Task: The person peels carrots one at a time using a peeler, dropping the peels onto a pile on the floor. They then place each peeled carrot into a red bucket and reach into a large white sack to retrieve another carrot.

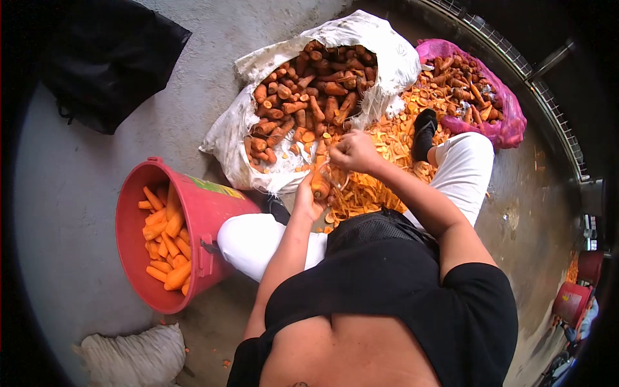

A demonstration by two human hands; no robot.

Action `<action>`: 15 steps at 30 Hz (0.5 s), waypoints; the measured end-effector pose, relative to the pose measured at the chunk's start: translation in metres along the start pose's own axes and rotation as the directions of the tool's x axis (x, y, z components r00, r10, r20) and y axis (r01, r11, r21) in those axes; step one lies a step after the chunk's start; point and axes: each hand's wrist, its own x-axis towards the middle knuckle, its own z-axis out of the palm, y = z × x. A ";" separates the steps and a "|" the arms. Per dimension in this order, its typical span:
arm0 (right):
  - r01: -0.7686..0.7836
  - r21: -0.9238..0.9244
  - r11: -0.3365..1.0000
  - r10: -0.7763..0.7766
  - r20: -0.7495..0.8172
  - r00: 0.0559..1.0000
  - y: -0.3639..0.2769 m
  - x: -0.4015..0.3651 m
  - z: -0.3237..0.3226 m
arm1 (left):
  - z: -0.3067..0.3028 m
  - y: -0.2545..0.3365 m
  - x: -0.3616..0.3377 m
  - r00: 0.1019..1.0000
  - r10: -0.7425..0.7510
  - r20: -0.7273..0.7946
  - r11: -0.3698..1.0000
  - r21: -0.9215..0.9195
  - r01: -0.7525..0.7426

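Observation:
My left hand (307, 198) is wrapped round a carrot (320, 186), held over the peelings between my legs. Just above and to the right, my right hand (355, 152) is closed near the carrot's upper end; what it grips is too small to make out. Beyond both hands, an open white sack (387, 58) holds unpeeled carrots (332, 87). Orange peelings (361, 200) lie heaped on the floor beneath my right forearm. At the left, a red bucket (219, 213) tilts toward the view with peeled carrots (169, 242) inside.
A pink mesh bag (512, 119) with carrots and scraps lies at the upper right. A black bag (116, 58) is at the upper left, and a pale sack (135, 358) at the lower left. Red containers (572, 303) stand at the far right. A metal grate runs along the upper right edge.

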 end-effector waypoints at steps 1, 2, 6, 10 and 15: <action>-0.037 0.063 0.997 0.034 0.052 0.998 -0.017 0.002 -0.006 | 0.008 0.000 -0.003 0.996 0.011 -0.084 1.000 0.022 -0.009; -0.008 0.113 0.994 0.002 0.051 0.999 -0.019 0.002 -0.001 | 0.010 0.000 -0.003 0.996 0.021 -0.086 1.000 0.014 -0.019; 0.124 0.054 0.991 -0.127 0.062 0.990 -0.024 0.005 0.006 | 0.013 -0.002 -0.010 0.992 0.075 -0.099 0.997 0.032 -0.072; 0.086 -0.005 0.996 -0.086 0.049 0.995 -0.011 0.009 0.007 | 0.003 -0.008 -0.016 0.995 0.095 -0.019 0.987 0.129 -0.091; -0.003 -0.452 0.892 0.048 0.089 0.995 0.044 0.025 0.008 | 0.009 -0.011 -0.027 0.990 0.060 0.128 0.987 0.138 -0.077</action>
